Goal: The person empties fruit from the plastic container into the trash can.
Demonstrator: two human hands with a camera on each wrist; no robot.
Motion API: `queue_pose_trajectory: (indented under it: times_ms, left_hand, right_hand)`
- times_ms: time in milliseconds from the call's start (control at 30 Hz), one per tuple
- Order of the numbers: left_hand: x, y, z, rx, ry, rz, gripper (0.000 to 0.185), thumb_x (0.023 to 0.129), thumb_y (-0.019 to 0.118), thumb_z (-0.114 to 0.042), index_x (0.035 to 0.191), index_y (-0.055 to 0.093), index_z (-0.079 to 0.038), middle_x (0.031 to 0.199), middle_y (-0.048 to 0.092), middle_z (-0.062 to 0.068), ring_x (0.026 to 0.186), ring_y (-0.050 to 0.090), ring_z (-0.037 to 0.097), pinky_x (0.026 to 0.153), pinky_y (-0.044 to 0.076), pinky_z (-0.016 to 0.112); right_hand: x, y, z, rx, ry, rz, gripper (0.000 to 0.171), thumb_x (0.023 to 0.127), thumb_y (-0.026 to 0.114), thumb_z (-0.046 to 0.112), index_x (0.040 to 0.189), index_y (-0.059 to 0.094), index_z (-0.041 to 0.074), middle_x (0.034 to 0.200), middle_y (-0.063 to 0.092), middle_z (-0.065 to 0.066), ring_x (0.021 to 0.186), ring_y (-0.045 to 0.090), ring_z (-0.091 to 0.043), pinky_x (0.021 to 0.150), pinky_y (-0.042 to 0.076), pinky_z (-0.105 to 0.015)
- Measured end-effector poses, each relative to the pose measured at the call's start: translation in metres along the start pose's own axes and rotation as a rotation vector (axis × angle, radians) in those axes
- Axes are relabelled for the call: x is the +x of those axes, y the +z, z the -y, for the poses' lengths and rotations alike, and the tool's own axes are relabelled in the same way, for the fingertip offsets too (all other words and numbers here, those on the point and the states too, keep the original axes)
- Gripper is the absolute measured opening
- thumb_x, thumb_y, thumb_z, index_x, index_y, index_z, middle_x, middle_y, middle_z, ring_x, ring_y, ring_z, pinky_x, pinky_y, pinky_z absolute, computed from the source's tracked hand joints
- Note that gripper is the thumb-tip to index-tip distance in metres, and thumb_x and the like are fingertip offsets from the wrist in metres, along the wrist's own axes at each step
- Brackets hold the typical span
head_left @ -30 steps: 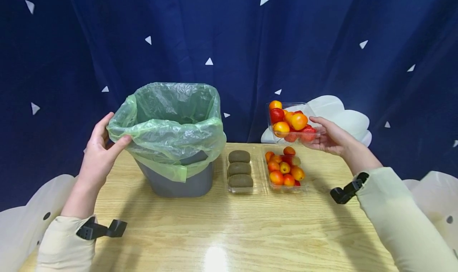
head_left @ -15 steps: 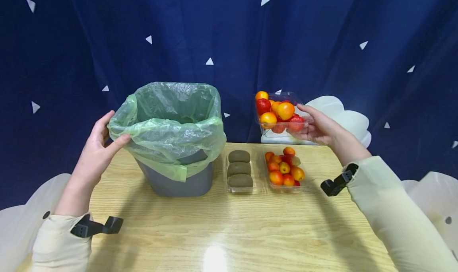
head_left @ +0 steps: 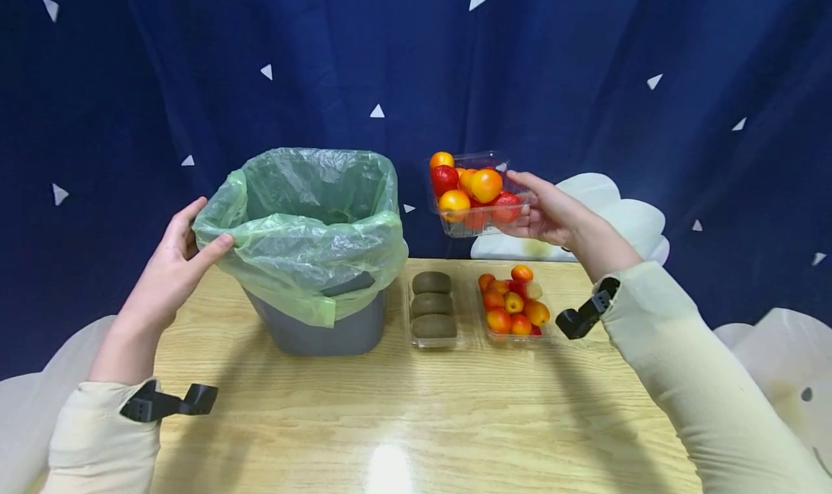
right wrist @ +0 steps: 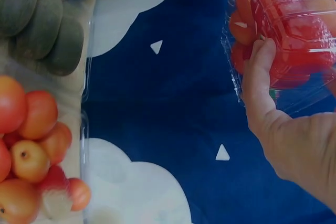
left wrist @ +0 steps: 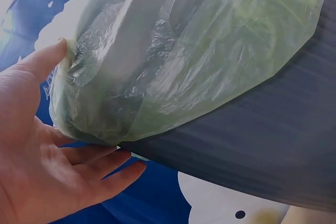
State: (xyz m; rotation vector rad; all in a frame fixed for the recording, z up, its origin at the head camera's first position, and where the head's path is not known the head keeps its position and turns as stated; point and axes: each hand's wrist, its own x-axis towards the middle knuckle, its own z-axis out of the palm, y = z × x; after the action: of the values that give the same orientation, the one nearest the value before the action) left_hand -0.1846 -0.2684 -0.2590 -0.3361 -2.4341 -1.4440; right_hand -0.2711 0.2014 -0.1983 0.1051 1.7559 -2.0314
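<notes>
Has one fruit punnet (head_left: 458, 228) lifted, gripped in the right hand (head_left: 547, 209) at three o'clock from the bin (head_left: 344, 333); clasps the bin at nine with the left hand (head_left: 170, 259). Leaves the brown-fruit tray (head_left: 434, 343) and orange-fruit tray (head_left: 513, 339) tabled.

The head camera looks forward and down over the table (head_left: 416, 414) from farthest off; the left wrist camera faces the bin (left wrist: 252, 156) from close by; the right wrist camera, also close, faces the held tray (right wrist: 294, 45). Head and left share the bin; head and right, the tray
</notes>
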Motion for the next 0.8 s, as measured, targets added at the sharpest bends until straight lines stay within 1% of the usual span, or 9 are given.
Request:
queue_pose_trajectory:
  times_ms: [167, 367, 467, 533, 600, 667, 700, 733, 800]
  left_hand:
    - [0.001, 0.002, -0.001, -0.024, 0.011, 0.000, 0.068, 0.094, 0.049, -0.023, 0.146, 0.006, -0.012, 0.138, 0.028, 0.022, 0.110, 0.040, 0.005, 0.079, 0.034, 0.005]
    - [0.001, 0.001, -0.002, -0.024, 0.021, 0.007, 0.067, 0.094, 0.048, -0.023, 0.146, 0.007, -0.010, 0.135, 0.030, 0.020, 0.105, 0.041, 0.002, 0.077, 0.036, 0.006]
    - [0.002, -0.001, -0.004, -0.035, 0.022, 0.010, 0.064, 0.095, 0.045, -0.023, 0.145, 0.008, -0.008, 0.129, 0.035, 0.014, 0.100, 0.043, 0.000, 0.074, 0.039, 0.009]
    - [0.003, -0.001, -0.006, -0.035, 0.018, 0.005, 0.062, 0.096, 0.043, -0.025, 0.145, 0.009, -0.007, 0.121, 0.042, 0.006, 0.095, 0.044, -0.001, 0.071, 0.040, 0.010]
    - [0.004, -0.002, -0.008, -0.032, 0.009, 0.003, 0.061, 0.096, 0.041, -0.026, 0.145, 0.010, -0.006, 0.113, 0.045, -0.002, 0.091, 0.046, -0.002, 0.070, 0.041, 0.011]
    - [0.005, -0.003, -0.011, -0.014, -0.020, 0.005, 0.063, 0.096, 0.042, -0.028, 0.146, 0.010, -0.007, 0.114, 0.045, -0.001, 0.090, 0.046, -0.003, 0.069, 0.042, 0.010]
    - [0.005, -0.004, -0.012, -0.006, -0.037, 0.010, 0.064, 0.096, 0.042, -0.030, 0.146, 0.010, -0.008, 0.117, 0.045, 0.003, 0.090, 0.046, -0.003, 0.069, 0.041, 0.010]
    - [0.006, -0.005, -0.013, 0.004, -0.057, 0.019, 0.065, 0.095, 0.043, -0.032, 0.146, 0.009, -0.009, 0.122, 0.044, 0.008, 0.093, 0.045, -0.002, 0.069, 0.041, 0.010]
    - [0.007, -0.008, -0.016, 0.045, -0.094, 0.042, 0.069, 0.094, 0.044, -0.035, 0.147, 0.006, -0.011, 0.133, 0.035, 0.019, 0.096, 0.043, 0.002, 0.069, 0.040, 0.009]
  right_hand:
    - [0.000, 0.009, 0.006, -0.037, -0.027, 0.012, 0.057, 0.086, 0.054, 0.050, 0.117, 0.040, 0.003, 0.082, 0.067, -0.006, 0.073, 0.065, -0.017, 0.076, 0.053, -0.031]
    - [0.002, 0.024, 0.018, -0.057, -0.043, 0.038, 0.057, 0.087, 0.052, 0.050, 0.120, 0.038, 0.006, 0.079, 0.065, -0.004, 0.070, 0.064, -0.015, 0.073, 0.054, -0.029]
    - [0.002, 0.034, 0.024, -0.046, -0.048, 0.039, 0.057, 0.086, 0.054, 0.050, 0.120, 0.038, 0.007, 0.080, 0.065, -0.005, 0.072, 0.064, -0.016, 0.072, 0.054, -0.029]
    - [0.003, 0.040, 0.028, -0.039, -0.048, 0.038, 0.057, 0.085, 0.055, 0.050, 0.120, 0.039, 0.007, 0.080, 0.064, -0.005, 0.071, 0.064, -0.016, 0.072, 0.054, -0.030]
    - [0.003, 0.046, 0.031, -0.043, -0.052, 0.035, 0.056, 0.086, 0.054, 0.049, 0.120, 0.039, 0.006, 0.081, 0.066, -0.006, 0.072, 0.066, -0.018, 0.072, 0.054, -0.030]
    - [0.005, 0.052, 0.033, -0.050, -0.055, 0.037, 0.056, 0.086, 0.054, 0.049, 0.119, 0.040, 0.005, 0.081, 0.067, -0.006, 0.072, 0.066, -0.018, 0.071, 0.054, -0.030]
    - [0.005, 0.055, 0.034, -0.053, -0.059, 0.038, 0.056, 0.087, 0.054, 0.048, 0.119, 0.040, 0.005, 0.081, 0.067, -0.006, 0.072, 0.067, -0.018, 0.071, 0.054, -0.030]
    - [0.006, 0.058, 0.035, -0.054, -0.062, 0.036, 0.056, 0.087, 0.054, 0.048, 0.119, 0.040, 0.005, 0.083, 0.067, -0.007, 0.073, 0.067, -0.020, 0.070, 0.054, -0.030]
    - [0.007, 0.063, 0.036, -0.061, -0.073, 0.038, 0.055, 0.087, 0.053, 0.048, 0.119, 0.041, 0.005, 0.082, 0.067, -0.007, 0.072, 0.067, -0.020, 0.069, 0.054, -0.030]
